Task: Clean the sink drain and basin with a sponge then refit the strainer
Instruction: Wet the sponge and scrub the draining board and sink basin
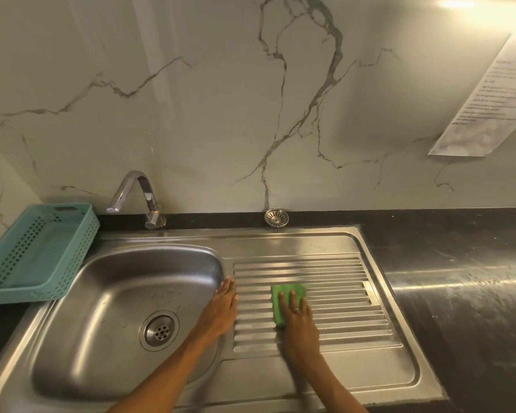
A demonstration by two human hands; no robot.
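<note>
Your right hand (298, 323) presses flat on the sponge (286, 289); the drain (159, 328) lies lower left, nearer your flat left hand (221, 308).

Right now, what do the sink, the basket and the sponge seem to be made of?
Sink: looks like brushed stainless steel, grey with soft reflections.
Basket: likely teal plastic, matte, moulded with holes.
Sponge: probably green synthetic foam or scourer, dull surface.

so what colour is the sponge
Green; the sponge shows best in the head view, under the right hand.
</note>
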